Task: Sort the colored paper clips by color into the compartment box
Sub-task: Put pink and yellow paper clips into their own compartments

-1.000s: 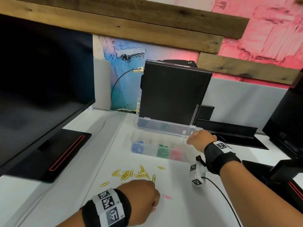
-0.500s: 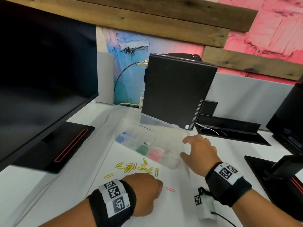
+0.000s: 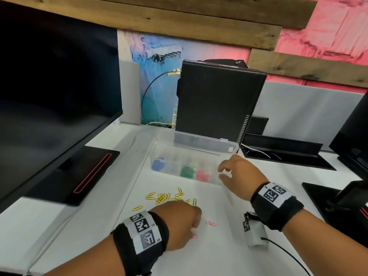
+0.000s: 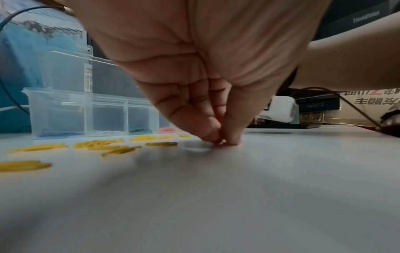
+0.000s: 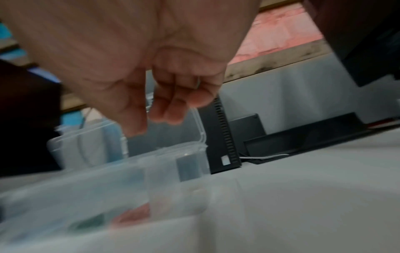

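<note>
Left hand (image 3: pixel 179 222) is knuckles-up on the white worktop (image 3: pixel 219 251), fingertips (image 4: pixel 232 140) pinched together right at the surface. Looks like something pink under them, but I can't tell if it's actually gripped. One pink paper clip (image 3: pixel 210 223) lies just beside that hand. Right hand (image 3: pixel 242 174) hovers at the right end of the clear compartment box (image 3: pixel 159 150), fingers loosely curled, holding nothing. Box lid is up, leaning against a black mini PC (image 3: pixel 217 100). Inside: blue, green and pink clips in separate compartments. Yellow paper clips (image 3: pixel 165 197) are scattered between box and left hand, partly hidden by it, roughly a dozen. Big monitor (image 3: pixel 55 92) stands left.
</note>
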`<control>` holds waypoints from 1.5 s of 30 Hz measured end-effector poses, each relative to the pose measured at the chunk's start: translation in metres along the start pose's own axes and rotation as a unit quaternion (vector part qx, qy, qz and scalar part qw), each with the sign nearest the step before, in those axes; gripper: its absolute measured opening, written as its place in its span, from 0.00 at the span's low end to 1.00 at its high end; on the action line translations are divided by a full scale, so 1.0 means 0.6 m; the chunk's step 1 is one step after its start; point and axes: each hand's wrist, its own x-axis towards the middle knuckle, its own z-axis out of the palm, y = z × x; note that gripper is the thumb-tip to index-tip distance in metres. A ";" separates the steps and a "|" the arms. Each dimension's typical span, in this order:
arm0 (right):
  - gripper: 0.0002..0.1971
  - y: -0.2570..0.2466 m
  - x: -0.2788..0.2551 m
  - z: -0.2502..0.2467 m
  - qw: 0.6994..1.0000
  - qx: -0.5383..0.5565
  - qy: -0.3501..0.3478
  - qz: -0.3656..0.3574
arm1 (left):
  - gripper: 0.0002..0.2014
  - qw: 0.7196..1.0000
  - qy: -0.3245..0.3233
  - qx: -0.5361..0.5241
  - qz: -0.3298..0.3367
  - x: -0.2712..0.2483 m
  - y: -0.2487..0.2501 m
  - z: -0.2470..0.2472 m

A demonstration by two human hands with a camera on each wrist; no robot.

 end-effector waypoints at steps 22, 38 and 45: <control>0.03 -0.055 0.018 -0.010 0.995 -0.020 -0.090 -0.038 | 0.09 0.993 -0.020 0.104 -0.047 -0.001 0.007 0.000; 0.18 -0.039 -0.062 -0.005 0.980 -0.066 -0.184 -0.029 | 0.16 0.988 -0.090 0.100 -0.070 0.005 0.009 0.002; 0.50 0.035 -0.075 -0.019 0.938 -0.072 -0.311 0.137 | 0.11 0.998 -0.037 0.016 -0.040 0.030 0.013 -0.066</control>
